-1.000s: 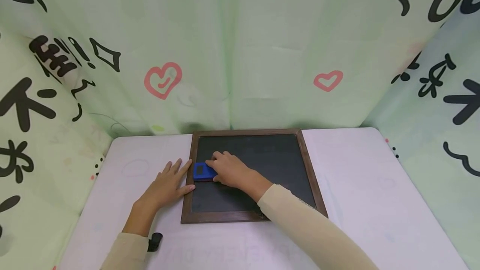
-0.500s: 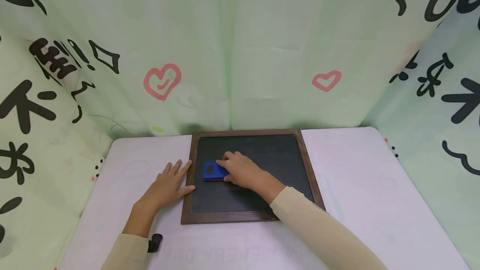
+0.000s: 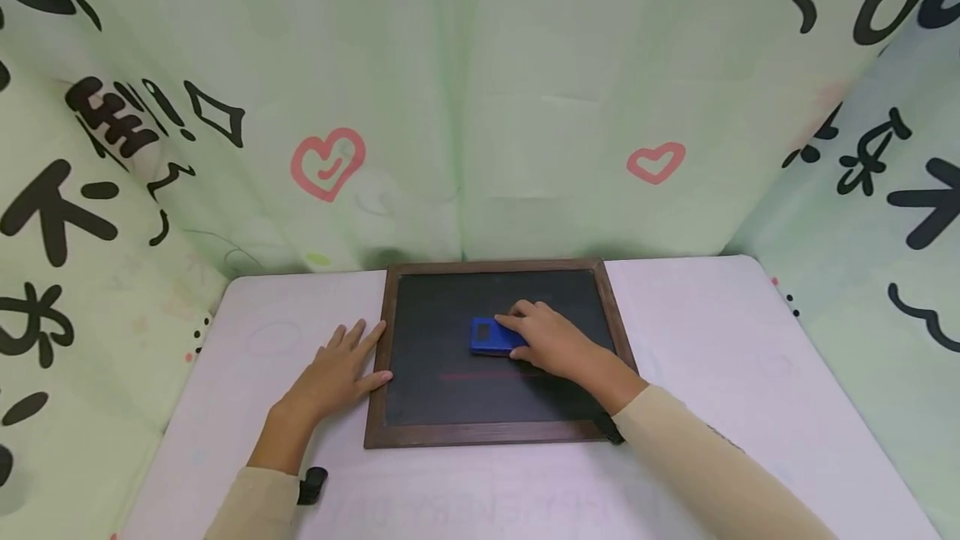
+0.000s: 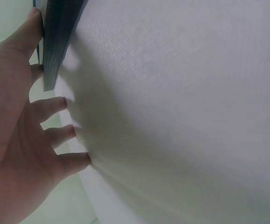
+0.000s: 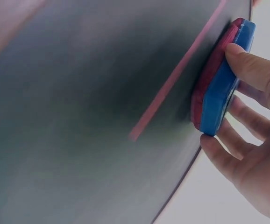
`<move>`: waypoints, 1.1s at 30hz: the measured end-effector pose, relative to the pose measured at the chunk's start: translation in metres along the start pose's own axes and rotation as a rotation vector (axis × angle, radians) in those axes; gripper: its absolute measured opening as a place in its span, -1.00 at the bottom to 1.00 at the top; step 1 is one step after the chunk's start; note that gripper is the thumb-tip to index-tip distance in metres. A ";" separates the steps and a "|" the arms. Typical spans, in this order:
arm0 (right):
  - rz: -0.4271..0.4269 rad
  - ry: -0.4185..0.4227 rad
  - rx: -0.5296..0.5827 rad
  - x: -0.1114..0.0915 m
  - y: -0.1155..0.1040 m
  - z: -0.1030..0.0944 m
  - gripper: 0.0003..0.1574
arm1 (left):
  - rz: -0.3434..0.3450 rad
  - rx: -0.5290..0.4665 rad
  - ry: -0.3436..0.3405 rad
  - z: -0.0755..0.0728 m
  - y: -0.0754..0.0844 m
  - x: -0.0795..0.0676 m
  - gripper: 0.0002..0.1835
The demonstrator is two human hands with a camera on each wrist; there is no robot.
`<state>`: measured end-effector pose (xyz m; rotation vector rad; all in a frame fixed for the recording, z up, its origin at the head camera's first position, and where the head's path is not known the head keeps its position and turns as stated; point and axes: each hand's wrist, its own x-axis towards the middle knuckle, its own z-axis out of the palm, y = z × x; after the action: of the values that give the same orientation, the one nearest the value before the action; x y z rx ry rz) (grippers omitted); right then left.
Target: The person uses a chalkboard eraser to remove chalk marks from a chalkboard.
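A small blackboard in a brown wooden frame lies on the white table. My right hand grips a blue board eraser above the board's middle. The right wrist view shows the eraser's red felt facing the board, thumb on one side and fingers on the other; whether it touches is hard to tell. Below the eraser runs a pink line on the board. My left hand is spread at the left of the frame, thumb and index finger touching it, other fingertips on the table.
The white table extends on both sides of the board and in front of it. A pale green curtain with hearts and black lettering closes off the back and sides.
My right hand has moved the eraser rightward from the board's left edge to its middle. A pink line now shows below it. The left hand has stayed in place.
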<state>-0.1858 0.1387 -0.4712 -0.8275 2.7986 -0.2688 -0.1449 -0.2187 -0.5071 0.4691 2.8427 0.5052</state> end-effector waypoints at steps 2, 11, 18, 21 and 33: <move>0.009 0.014 -0.001 -0.008 0.010 0.000 -0.19 | 0.000 -0.001 -0.001 0.000 0.000 0.000 -0.12; 0.062 0.094 -0.009 -0.051 0.057 -0.003 -0.18 | 0.001 0.005 0.006 0.000 0.001 0.001 -0.13; 0.115 0.139 0.005 -0.076 0.074 -0.003 -0.19 | -0.008 0.005 -0.004 0.000 0.003 0.003 -0.12; 0.108 0.142 0.009 -0.078 0.075 -0.004 -0.19 | -0.010 0.001 -0.010 0.001 0.003 0.003 -0.12; 0.058 0.137 0.009 -0.066 0.072 -0.004 -0.19 | -0.008 0.018 -0.004 0.001 0.001 0.001 -0.12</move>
<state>-0.1692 0.2350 -0.4739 -0.7519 2.9400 -0.3409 -0.1454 -0.2170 -0.5077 0.4606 2.8461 0.4772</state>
